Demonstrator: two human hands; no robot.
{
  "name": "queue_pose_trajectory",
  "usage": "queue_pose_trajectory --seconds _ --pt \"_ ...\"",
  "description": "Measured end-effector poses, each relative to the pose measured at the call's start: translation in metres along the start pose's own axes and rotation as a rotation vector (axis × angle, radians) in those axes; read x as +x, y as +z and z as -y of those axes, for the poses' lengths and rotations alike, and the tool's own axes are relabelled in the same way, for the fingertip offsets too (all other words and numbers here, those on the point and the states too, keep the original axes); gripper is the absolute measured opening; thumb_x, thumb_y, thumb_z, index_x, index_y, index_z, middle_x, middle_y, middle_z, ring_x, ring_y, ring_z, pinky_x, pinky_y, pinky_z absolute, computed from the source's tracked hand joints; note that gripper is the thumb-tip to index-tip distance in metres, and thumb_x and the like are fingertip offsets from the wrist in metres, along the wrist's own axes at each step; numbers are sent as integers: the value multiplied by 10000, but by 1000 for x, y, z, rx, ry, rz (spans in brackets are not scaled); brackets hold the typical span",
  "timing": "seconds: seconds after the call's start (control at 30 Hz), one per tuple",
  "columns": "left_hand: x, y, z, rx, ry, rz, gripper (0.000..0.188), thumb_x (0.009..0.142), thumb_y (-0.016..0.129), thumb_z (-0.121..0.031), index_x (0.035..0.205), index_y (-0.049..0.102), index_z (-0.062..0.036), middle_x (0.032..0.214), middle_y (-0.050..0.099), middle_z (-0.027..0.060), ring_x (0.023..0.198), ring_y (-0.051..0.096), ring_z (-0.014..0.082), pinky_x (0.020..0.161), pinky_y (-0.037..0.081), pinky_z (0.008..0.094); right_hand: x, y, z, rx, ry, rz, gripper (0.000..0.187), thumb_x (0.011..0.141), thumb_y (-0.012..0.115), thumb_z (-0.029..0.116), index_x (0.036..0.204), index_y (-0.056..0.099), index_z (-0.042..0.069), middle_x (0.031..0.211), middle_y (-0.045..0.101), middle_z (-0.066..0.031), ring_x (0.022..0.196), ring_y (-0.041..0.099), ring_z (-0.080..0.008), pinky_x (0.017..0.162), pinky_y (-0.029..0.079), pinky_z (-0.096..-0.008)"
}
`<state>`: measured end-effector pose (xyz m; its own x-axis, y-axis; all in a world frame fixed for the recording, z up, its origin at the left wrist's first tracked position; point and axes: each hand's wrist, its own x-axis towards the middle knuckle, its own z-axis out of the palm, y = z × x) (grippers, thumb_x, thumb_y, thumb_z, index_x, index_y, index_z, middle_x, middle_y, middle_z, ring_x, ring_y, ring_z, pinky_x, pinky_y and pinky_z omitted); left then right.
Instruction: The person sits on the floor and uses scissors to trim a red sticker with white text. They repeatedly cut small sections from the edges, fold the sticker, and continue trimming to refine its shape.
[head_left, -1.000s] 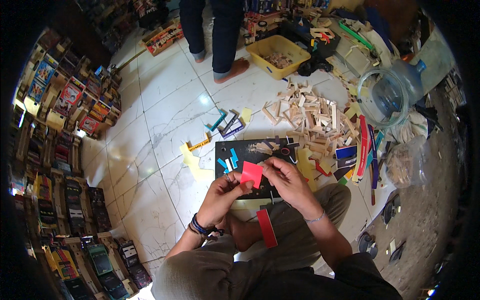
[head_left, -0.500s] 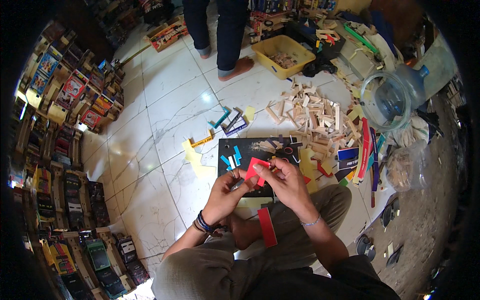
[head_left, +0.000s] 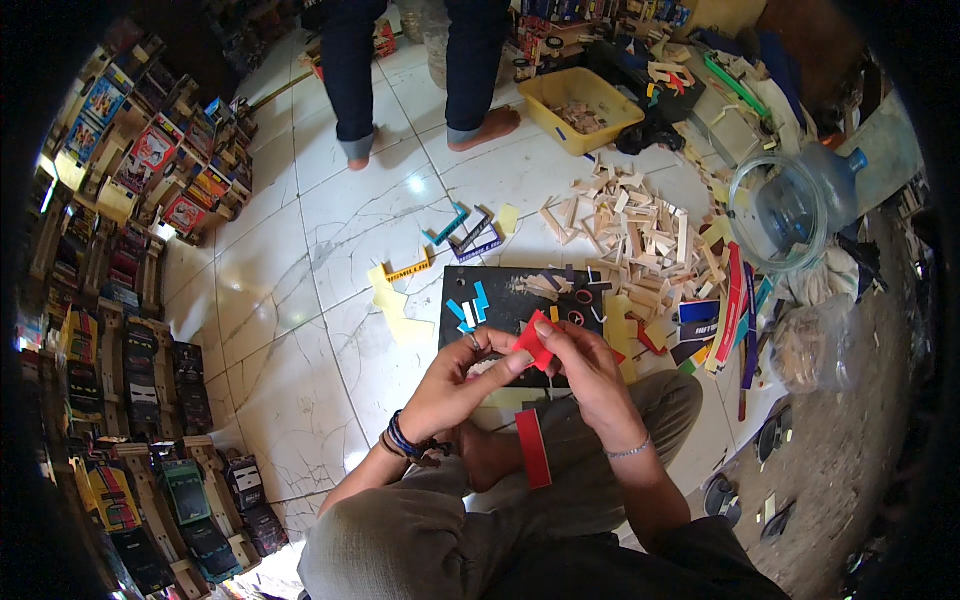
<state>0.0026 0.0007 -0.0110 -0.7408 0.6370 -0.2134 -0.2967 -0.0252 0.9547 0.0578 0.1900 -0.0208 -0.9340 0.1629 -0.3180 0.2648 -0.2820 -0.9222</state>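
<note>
A small red piece of card or sticker sheet (head_left: 536, 340) is pinched between both hands above a black board (head_left: 456, 320). My left hand (head_left: 458, 385) closes thumb and fingers on its left edge. On the upper right edge, my right hand (head_left: 592, 372) grips it with the thumb on top. A longer red strip (head_left: 534, 450) rests on my lap, just below the hands. Blue and white strips (head_left: 482, 297) lie on the board, beside scissors whose handle (head_left: 583, 297) shows only in part. My hands and the red piece cover the board's near side.
Beyond the board lie loose wooden blocks (head_left: 650, 225) and printed coloured strips (head_left: 480, 240). A yellow tub (head_left: 600, 135) stands further back. Another person's legs (head_left: 470, 75) are at the top. Stacked wooden toy trucks (head_left: 140, 370) line the left; a water bottle (head_left: 835, 185) is at right.
The red piece has turned and shifted slightly right and is held more tilted. The other person's feet have moved apart, one stepping left. Both my hands keep their hold.
</note>
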Motion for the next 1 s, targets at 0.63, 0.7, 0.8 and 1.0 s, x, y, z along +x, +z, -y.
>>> queue_pose_trajectory --seconds 0.63,0.7,0.8,1.0 --pt "-7 -10 -26 798 852 -451 262 796 823 -89 1022 696 -55 1039 722 86 1059 630 295 927 470 394 -10 -19 -18 654 138 162 259 976 624 291 1188 642 143 1230 649 38 1113 568 -104 881 453 -362" --pt "-8 -13 -24 736 753 -341 221 814 806 -89 1005 701 -51 1016 724 89 986 649 274 889 479 388 -11 -17 -19 682 100 170 241 970 638 258 1182 651 143 1219 652 18 1102 578 -113 884 453 -355" --pt "-6 -9 -17 551 509 -138 286 848 798 -156 1082 687 -36 1048 712 96 953 675 222 866 501 335 -12 -11 -21 613 2 184 222 970 645 210 1176 660 128 1193 657 -16 1062 601 -130 880 458 -330" --pt "1 5 -2 19 321 -9 434 842 815 -105 1230 632 -34 1204 648 82 1170 601 197 1013 468 334 -21 11 -25 299 -226 165 308 947 646 6 1250 585 11 1183 652 -68 1150 611 -147 1004 484 -312"
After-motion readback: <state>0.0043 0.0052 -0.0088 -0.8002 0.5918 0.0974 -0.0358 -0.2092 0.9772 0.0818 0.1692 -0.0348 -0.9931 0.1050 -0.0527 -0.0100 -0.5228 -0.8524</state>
